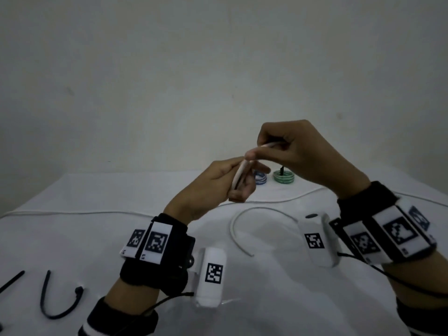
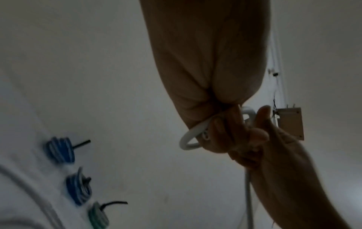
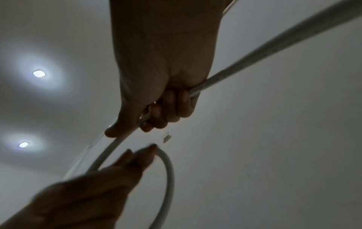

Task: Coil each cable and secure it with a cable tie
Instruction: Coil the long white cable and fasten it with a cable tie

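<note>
One white cable [image 1: 238,174] is held up above the surface [image 1: 101,238], between both hands, with a small loop of it bent where the hands meet. The left hand [image 1: 213,187] has its fingers [image 2: 221,133] curled round the loop, thumb pressed along the top. The right hand [image 1: 293,151] sits just above and behind it, its fingers [image 3: 172,106] closed round the cable and its thumb pressing the strand down toward the left hand. From the right hand the cable runs off past the right wrist; the rest lies on the white surface, one stretch running across it from the left edge toward the right and a free end curving in front of the hands [image 1: 240,229].

No readable writing shows anywhere; the wrist bands carry only black-and-white square code markers [image 1: 156,241]. Print along the cable in the right wrist view is too blurred to read.

Behind the hands, near the surface's far edge, stand a coiled blue cable [image 1: 261,178] and a coiled green cable [image 1: 283,177], each with a black tie end sticking up; the left hand partly hides the blue one. The left wrist view shows a second blue coil [image 2: 79,189] in that row. Loose black cable ties [image 1: 57,301] lie at the near left, one cut off by the frame edge. Open white surface lies between the ties and the coils.
</note>
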